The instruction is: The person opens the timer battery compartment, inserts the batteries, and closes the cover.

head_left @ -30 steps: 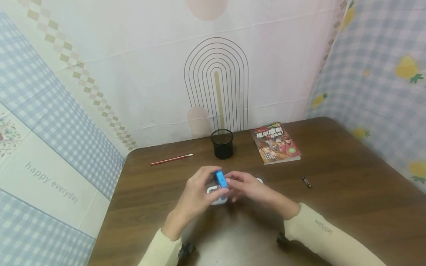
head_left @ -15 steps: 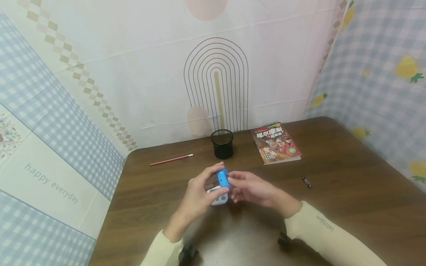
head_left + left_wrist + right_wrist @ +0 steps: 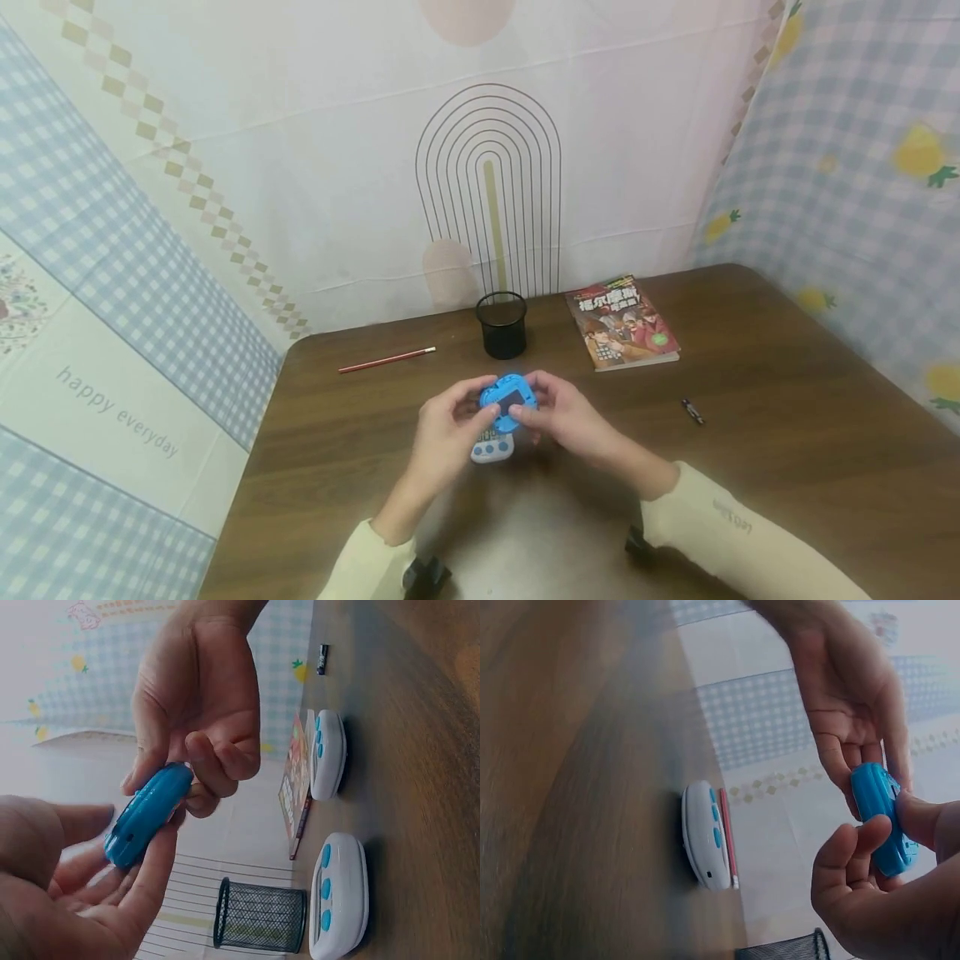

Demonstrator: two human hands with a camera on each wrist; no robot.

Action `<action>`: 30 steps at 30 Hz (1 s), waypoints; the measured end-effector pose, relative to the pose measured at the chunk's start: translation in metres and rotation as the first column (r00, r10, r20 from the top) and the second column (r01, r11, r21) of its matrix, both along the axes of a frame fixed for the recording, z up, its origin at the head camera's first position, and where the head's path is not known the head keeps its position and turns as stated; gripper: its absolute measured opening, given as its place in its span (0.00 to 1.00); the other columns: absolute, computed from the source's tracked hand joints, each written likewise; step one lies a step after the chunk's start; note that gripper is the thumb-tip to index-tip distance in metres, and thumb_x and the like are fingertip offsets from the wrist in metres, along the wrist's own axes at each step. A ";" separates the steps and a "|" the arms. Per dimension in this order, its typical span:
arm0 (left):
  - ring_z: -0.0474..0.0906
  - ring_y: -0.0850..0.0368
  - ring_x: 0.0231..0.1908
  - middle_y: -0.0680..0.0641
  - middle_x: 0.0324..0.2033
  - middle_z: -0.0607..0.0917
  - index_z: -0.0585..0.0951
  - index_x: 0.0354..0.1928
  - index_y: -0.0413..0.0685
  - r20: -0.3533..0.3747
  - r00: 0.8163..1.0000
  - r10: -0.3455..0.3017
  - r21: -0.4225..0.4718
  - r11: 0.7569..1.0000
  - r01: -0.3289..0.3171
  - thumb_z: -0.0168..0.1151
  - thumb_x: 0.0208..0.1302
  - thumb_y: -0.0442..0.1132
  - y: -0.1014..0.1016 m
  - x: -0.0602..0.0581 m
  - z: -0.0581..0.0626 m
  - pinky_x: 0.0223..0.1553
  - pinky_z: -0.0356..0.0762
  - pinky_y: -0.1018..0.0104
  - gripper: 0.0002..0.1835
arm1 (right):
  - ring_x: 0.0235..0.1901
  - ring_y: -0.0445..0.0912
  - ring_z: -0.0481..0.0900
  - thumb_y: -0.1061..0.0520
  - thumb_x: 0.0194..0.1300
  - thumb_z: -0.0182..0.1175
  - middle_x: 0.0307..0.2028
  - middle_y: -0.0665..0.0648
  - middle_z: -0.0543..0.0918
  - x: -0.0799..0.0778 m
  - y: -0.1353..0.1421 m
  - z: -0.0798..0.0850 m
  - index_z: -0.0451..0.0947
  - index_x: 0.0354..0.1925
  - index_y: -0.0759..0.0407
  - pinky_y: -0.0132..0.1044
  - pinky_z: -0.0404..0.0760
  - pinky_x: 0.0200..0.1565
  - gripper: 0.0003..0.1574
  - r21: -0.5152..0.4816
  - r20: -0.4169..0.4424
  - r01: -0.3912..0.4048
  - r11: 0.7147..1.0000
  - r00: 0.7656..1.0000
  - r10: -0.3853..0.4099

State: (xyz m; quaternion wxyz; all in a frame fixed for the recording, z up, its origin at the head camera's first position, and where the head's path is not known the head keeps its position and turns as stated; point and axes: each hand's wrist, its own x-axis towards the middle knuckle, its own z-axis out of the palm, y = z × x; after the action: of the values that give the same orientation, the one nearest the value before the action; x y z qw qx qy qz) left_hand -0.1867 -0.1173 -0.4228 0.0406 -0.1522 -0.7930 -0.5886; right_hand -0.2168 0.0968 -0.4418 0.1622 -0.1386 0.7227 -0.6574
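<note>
Both hands hold a small blue timer [image 3: 516,395] above the table, its face with a dark rectangle turned towards the head camera. My left hand [image 3: 448,427] grips its left edge between thumb and fingers. On the right edge, my right hand [image 3: 572,419] pinches it, the thumb lying across the face. In the wrist views the blue timer [image 3: 146,814] shows edge-on. Below the hands lies a white timer [image 3: 492,450] with blue buttons, partly covered by the blue one. A second white timer [image 3: 328,754] appears in the left wrist view; the right hand hides it in the head view.
Behind the hands stands a black mesh pen holder [image 3: 503,332]. A red pencil [image 3: 387,360] lies to its left and a comic-style book [image 3: 624,325] to its right. Further right is a small battery [image 3: 692,412]. A patterned cloth [image 3: 337,167] hangs behind the table [image 3: 315,467].
The blue timer has turned from edge-on to show its face with the dark rectangle. My right thumb has shifted onto that face, and the white timer below is more covered.
</note>
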 end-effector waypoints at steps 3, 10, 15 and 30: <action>0.89 0.48 0.50 0.43 0.52 0.90 0.85 0.62 0.45 0.003 0.999 0.037 -0.006 0.999 -0.037 0.71 0.70 0.34 -0.001 -0.001 -0.001 0.55 0.88 0.63 0.19 | 0.47 0.63 0.86 0.52 0.75 0.67 0.49 0.61 0.85 0.004 -0.002 0.001 0.72 0.62 0.63 0.45 0.91 0.44 0.26 0.053 -0.066 0.030 0.998 0.997 -0.026; 0.89 0.48 0.51 0.44 0.54 0.90 0.86 0.61 0.46 0.006 0.997 0.076 -0.019 0.997 -0.075 0.72 0.69 0.35 -0.001 0.001 -0.001 0.55 0.88 0.61 0.19 | 0.33 0.52 0.83 0.48 0.78 0.63 0.39 0.61 0.84 0.006 -0.002 0.002 0.70 0.60 0.62 0.41 0.87 0.37 0.25 0.089 -0.066 -0.018 0.996 0.998 0.024; 0.90 0.49 0.50 0.45 0.53 0.90 0.87 0.60 0.48 0.015 0.995 0.098 -0.028 0.995 -0.097 0.73 0.69 0.35 0.000 0.001 0.000 0.55 0.88 0.62 0.19 | 0.25 0.48 0.76 0.47 0.79 0.62 0.30 0.57 0.80 0.006 -0.002 0.003 0.70 0.58 0.63 0.33 0.80 0.28 0.24 0.086 -0.042 -0.060 0.994 0.997 0.064; 0.90 0.50 0.49 0.46 0.53 0.90 0.87 0.59 0.49 0.039 0.993 0.115 -0.039 0.993 -0.114 0.73 0.68 0.35 0.003 0.002 -0.002 0.56 0.89 0.58 0.19 | 0.25 0.47 0.74 0.50 0.79 0.62 0.30 0.56 0.78 0.007 -0.002 0.002 0.72 0.59 0.64 0.31 0.78 0.27 0.22 0.115 -0.036 -0.031 0.993 0.999 0.036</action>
State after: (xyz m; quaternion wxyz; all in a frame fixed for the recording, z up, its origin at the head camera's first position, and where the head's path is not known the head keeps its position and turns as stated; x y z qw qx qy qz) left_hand -0.1844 -0.1141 -0.4249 0.0549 -0.0948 -0.8118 -0.5735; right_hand -0.2096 0.0944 -0.4402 0.1673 -0.1536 0.7596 -0.6094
